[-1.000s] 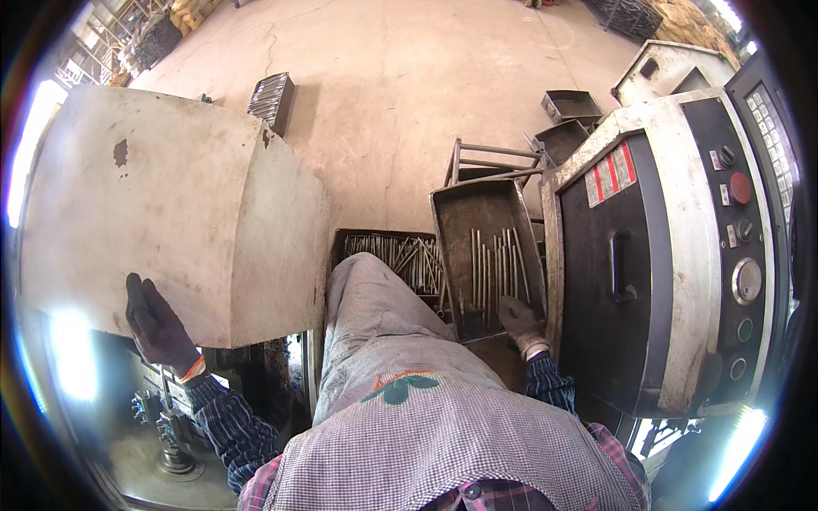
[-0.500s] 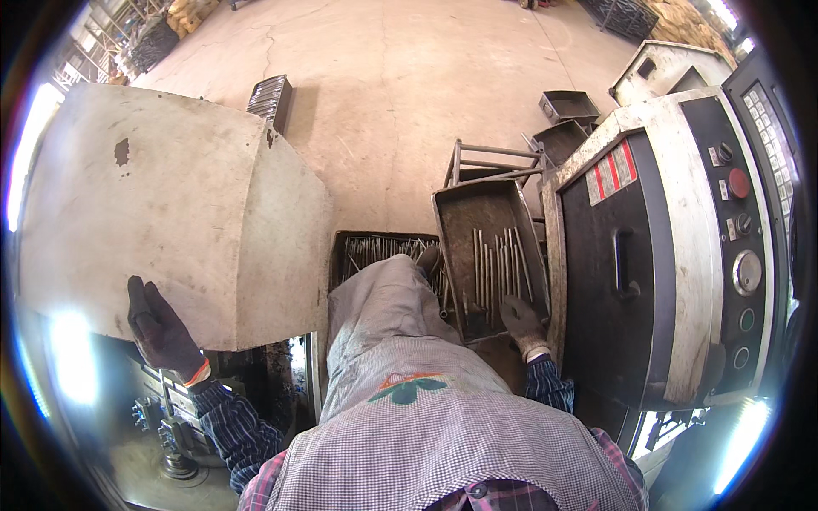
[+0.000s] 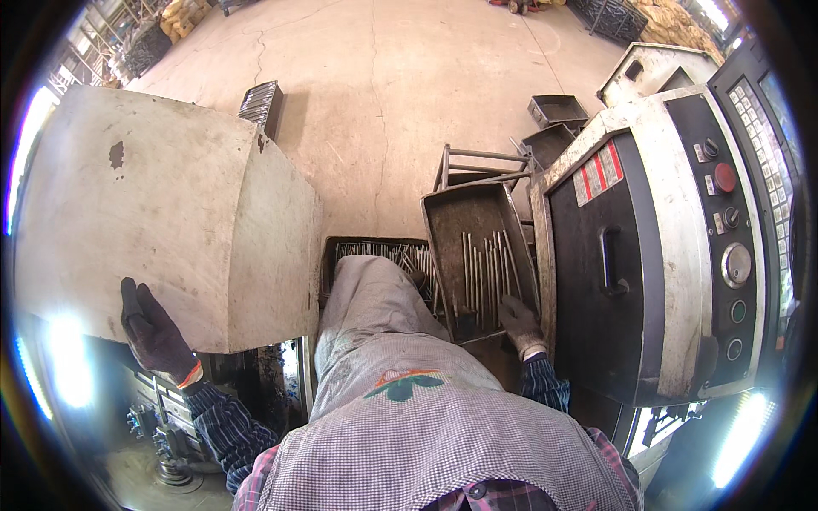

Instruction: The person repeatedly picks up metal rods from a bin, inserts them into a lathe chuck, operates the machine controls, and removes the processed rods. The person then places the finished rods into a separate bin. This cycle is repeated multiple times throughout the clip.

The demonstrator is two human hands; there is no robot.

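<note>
My left hand (image 3: 159, 332), in a dark work glove, lies against the near edge of the pale, scuffed machine cover (image 3: 128, 204). Its fingers are stretched out and hold nothing. On the right, my gloved right hand (image 3: 521, 324) is over the near right corner of a dark metal tray (image 3: 460, 202), beside the ends of the rods in it. Its fingers look extended, with nothing seen in them, though the tips are partly hidden. Several thin metal rods (image 3: 487, 272) lie lengthwise in the tray's near half. A small dark block (image 3: 465, 322) sits at the near left corner.
A crate of rods (image 3: 383, 248) stands on the floor by my legs, partly covered by them. To the right is a machine with a black door (image 3: 609, 264) and a button panel (image 3: 724, 230). Beyond the tray are a metal frame (image 3: 486, 154) and dark bins (image 3: 555, 109).
The whole view has shifted slightly, so the tray and machines sit a little further left. Both hands keep nearly the same places and poses.
</note>
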